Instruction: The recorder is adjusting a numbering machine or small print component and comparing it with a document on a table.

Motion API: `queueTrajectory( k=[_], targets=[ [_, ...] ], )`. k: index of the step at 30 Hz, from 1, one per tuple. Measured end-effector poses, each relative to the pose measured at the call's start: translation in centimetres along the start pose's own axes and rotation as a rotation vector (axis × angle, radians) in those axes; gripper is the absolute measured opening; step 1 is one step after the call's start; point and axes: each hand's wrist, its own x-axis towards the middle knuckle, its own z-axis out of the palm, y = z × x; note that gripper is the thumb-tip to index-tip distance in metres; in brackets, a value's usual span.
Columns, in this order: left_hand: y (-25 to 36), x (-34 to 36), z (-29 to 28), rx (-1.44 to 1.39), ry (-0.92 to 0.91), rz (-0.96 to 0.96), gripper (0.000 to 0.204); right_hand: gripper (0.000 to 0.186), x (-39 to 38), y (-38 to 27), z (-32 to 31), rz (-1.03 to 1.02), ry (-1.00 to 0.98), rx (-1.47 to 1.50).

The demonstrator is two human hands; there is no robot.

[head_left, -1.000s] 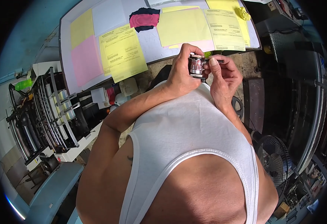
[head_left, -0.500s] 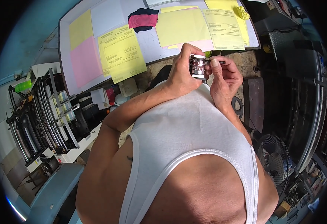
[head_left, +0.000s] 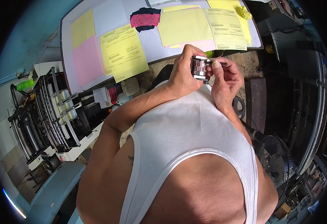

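My left hand (head_left: 184, 72) is closed around a small metal numbering machine (head_left: 200, 68), a block with a stack of ringed wheels and pale end plates. It is held up above my lap, just off the near edge of the table. Close against its right side, my right hand (head_left: 227, 79) pinches a thin dark rod (head_left: 221, 64) between thumb and fingers. The rod's inner end reaches the wheels; whether it touches them I cannot tell. My left fingers are partly hidden behind the machine.
On the table (head_left: 154, 50) lie yellow forms (head_left: 124, 54), pink sheets (head_left: 87, 63), a pink and black cloth (head_left: 146, 19) and a crumpled yellow paper (head_left: 245, 13). A printing machine (head_left: 47, 112) stands left; a fan (head_left: 273, 158) stands at the right.
The whole view has shifted very slightly, with the table and hands a few pixels further right. Both hands keep their grips, and the rod stays at the machine's wheels.
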Motion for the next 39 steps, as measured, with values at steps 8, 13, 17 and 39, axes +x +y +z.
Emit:
queueTrajectory(
  k=[8, 13, 17, 39],
  targets=[
    [-1.3, -0.4, 0.1, -0.059, 0.006, -0.035, 0.056, 0.01, 0.0, 0.5, -0.2, 0.039, 0.016, -0.073],
    [-1.3, -0.3, 0.1, -0.062, -0.002, -0.036, 0.056, 0.01, 0.1, 0.1, 0.1, 0.01, 0.025, 0.043],
    [-0.8, -0.1, -0.1, -0.025, -0.01, -0.015, 0.056, 0.011, 0.0, 0.0, 0.2, 0.017, -0.003, 0.01],
    [-0.2, -0.1, -0.3, 0.024, -0.031, 0.005, 0.053, 0.013, -0.1, -0.6, 0.2, 0.014, 0.001, -0.049]
  ],
)
